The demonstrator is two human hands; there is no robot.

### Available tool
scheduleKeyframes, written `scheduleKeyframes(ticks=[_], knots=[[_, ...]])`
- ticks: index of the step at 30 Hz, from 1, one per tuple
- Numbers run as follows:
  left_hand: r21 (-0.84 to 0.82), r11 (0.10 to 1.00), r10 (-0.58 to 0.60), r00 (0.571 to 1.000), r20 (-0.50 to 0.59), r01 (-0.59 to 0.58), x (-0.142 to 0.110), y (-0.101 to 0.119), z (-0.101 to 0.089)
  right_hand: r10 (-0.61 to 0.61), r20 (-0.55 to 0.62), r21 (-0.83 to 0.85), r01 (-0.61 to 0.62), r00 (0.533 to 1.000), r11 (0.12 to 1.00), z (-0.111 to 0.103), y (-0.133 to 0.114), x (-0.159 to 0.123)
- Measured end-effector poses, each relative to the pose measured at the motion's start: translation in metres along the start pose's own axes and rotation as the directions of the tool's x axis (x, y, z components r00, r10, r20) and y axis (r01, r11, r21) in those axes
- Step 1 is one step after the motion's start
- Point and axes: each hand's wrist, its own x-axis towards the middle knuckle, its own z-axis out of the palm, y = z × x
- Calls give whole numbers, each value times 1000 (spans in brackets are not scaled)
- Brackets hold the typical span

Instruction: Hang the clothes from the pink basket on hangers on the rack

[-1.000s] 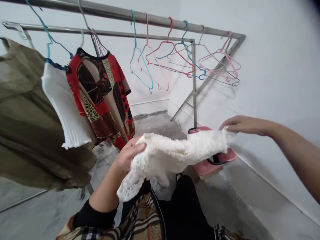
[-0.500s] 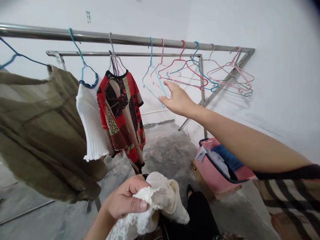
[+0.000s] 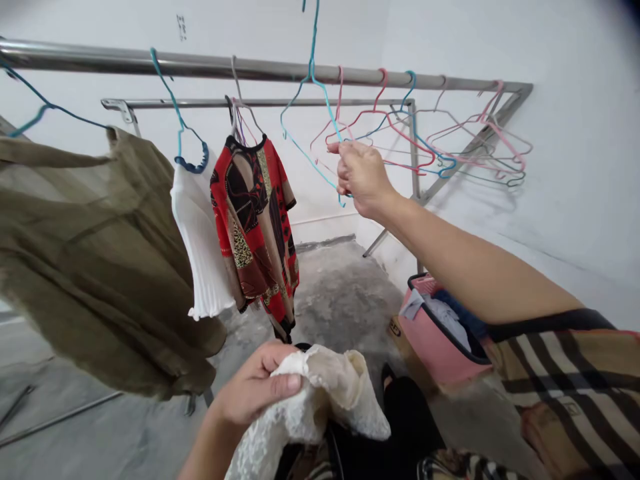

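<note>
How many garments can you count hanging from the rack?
3: an olive garment at the left, a white top beside it, then a patterned red top; others may be hidden behind.

White garment (image 3: 295,419): lacy, textured cloth — bunched, gripped near its top, loose folds drooping, low in the view.
Light-blue hanger (image 3: 313,67): thin, bare, tilted — held by one side, hook at the top edge.
</note>
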Motion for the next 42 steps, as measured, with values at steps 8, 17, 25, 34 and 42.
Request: scheduleKeyframes(ticks=[8, 17, 25, 34, 42], knots=[[-78, 990, -133, 977, -167, 122, 8, -6, 2, -10, -48, -119, 4, 999, 993, -58, 90, -188], [106, 979, -168, 984, -51, 173, 35, -18, 14, 382, 131, -55, -378, 915, 924, -68, 137, -272], [368, 921, -171, 982, 81, 130, 60, -34, 22, 397, 322, -70, -397, 860, 915, -84, 126, -267], [868, 482, 600, 678, -423, 115, 79, -86, 31, 324, 18, -196, -314, 946, 929, -89, 123, -271], [622, 778, 258, 858, -443, 87, 90, -132, 54, 314, -1, -133, -311, 950, 941, -95, 121, -275]])
